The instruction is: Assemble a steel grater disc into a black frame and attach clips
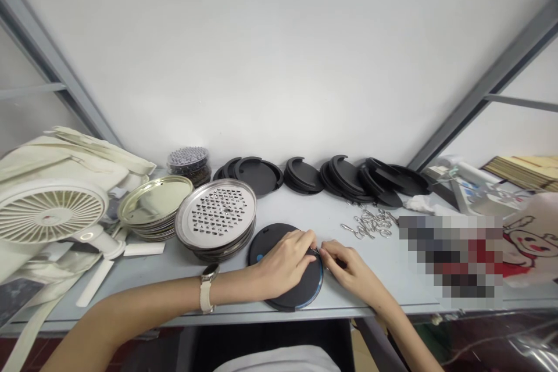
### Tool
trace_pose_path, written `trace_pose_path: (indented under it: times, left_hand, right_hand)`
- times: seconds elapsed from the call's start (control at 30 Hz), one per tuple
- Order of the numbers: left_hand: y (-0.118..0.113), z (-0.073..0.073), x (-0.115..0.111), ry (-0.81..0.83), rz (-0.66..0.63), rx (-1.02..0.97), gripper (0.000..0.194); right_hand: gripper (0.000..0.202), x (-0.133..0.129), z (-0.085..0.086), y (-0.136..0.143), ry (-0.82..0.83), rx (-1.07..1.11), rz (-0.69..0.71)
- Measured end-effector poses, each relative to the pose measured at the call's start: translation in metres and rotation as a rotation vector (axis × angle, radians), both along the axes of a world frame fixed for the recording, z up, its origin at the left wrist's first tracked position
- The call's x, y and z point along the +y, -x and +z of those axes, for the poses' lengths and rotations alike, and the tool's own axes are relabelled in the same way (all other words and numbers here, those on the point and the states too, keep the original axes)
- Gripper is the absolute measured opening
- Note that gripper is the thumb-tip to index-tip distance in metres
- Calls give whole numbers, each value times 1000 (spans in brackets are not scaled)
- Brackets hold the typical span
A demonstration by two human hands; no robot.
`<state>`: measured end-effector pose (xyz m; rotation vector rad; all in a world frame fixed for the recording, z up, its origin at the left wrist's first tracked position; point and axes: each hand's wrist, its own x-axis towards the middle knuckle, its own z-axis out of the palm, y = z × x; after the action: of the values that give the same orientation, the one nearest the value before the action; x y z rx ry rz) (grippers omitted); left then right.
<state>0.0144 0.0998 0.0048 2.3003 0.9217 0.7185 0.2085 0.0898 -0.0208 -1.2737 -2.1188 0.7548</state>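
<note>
A round black disc (279, 232) with a blue strip along its right edge lies flat at the front of the table. My left hand (285, 261), with a watch on the wrist, rests over the disc, its thumb and fingers pinched on a small shiny metal piece (317, 251) at the disc's right edge. From the right, my right hand (351, 270) meets it there, fingers curled and pinched on the same spot. Fingertips mostly hide the piece, so its kind is unclear. Behind my right hand lies a pile of small metal rings and clips (372, 224).
Left of the disc stand a stack of perforated metal grater plates (215, 215) and a stack of gold-coloured metal discs (156, 200). Black round trays (305, 174) line the wall. A white fan (52, 215) stands far left; a tub of small grey parts (188, 158) sits behind.
</note>
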Motion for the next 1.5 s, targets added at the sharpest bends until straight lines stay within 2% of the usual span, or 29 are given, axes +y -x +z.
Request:
trace_pose_path:
  times: [0.4, 0.83, 1.5]
  left_hand:
    - [1, -1, -1, -13, -15, 11, 14]
    - [0, -2, 0, -42, 2, 30, 17]
    - [1, 0, 0, -17, -5, 46, 17]
  right_hand:
    - [35, 1, 1, -1, 26, -10, 34]
    - [27, -2, 0, 0, 63, 34, -18]
    - [29, 1, -3, -1, 48, -1, -20]
